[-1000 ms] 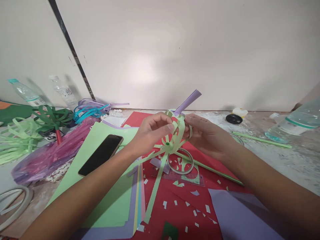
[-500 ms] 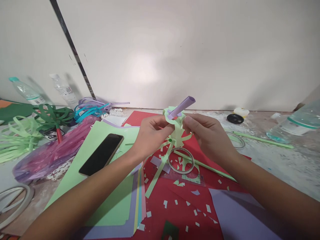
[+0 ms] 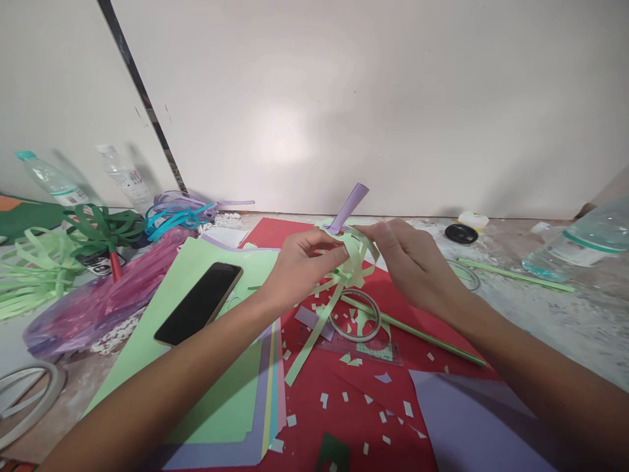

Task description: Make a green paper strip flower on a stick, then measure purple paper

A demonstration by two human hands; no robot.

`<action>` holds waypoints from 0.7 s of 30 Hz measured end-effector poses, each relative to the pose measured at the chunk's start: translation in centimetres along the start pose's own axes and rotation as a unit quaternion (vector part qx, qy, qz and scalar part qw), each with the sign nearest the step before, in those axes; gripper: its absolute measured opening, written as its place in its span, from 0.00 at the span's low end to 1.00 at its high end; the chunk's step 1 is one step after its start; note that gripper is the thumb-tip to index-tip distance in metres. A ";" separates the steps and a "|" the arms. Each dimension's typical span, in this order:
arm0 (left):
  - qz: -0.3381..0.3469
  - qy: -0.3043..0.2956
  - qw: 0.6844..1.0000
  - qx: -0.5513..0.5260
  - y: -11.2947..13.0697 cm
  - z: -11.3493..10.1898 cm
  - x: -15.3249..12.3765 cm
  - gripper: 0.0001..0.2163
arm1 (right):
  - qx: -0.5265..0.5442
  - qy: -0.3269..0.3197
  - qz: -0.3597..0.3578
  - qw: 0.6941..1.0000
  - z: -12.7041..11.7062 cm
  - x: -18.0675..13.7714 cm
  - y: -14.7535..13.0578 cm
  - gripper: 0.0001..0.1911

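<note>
My left hand [image 3: 295, 265] and my right hand [image 3: 410, 262] hold between them a craft piece of light green paper strips [image 3: 351, 262] looped around a green centre. A rolled purple paper stem [image 3: 348, 206] sticks up out of its top. The left fingers pinch the green loops from the left. My right thumb and fingers pinch a strip at the top right. One long green strip [image 3: 308, 344] hangs down to the red paper [image 3: 344, 393] below.
A black phone [image 3: 199, 303] lies on a stack of coloured sheets [image 3: 221, 367]. A tape ring [image 3: 354, 316] and a thin green stick [image 3: 417, 333] lie under my hands. Plastic bottles [image 3: 574, 246] stand right and far left. Cut strip bundles [image 3: 93, 239] and a pink bag sit left.
The purple stem has tilted more upright and the green loops have been spread wider. My right hand has moved up onto the top strip. The head view shifted slightly.
</note>
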State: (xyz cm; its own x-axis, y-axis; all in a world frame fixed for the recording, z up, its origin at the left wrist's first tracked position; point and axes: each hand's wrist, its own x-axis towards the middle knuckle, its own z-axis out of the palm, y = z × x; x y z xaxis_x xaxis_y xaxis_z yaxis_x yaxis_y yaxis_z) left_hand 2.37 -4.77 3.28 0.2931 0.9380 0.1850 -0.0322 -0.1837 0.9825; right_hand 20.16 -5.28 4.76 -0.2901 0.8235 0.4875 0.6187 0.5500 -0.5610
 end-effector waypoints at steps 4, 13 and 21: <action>-0.001 -0.011 1.000 0.002 -0.1 0.0 -0.1 0.06 | -0.105 0.035 -0.035 0.993 -1.0 0.2 0.0 0.26; 0.015 0.006 1.000 0.022 -0.3 0.1 -0.1 0.04 | 0.187 -0.121 0.136 0.965 -2.1 0.3 -0.5 0.16; 0.069 -0.030 0.997 0.019 0.2 -0.4 -0.1 0.07 | 0.374 -0.103 0.212 0.897 -0.4 0.5 0.4 0.12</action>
State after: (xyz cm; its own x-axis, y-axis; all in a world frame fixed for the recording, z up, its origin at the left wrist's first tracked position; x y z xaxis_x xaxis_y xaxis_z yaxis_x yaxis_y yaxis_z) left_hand 1.95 -4.79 3.48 0.3455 0.8839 0.3153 -0.0411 -0.3214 0.9460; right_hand 20.56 -4.73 5.01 -0.3217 0.9462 0.0340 0.0640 0.0576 -0.9963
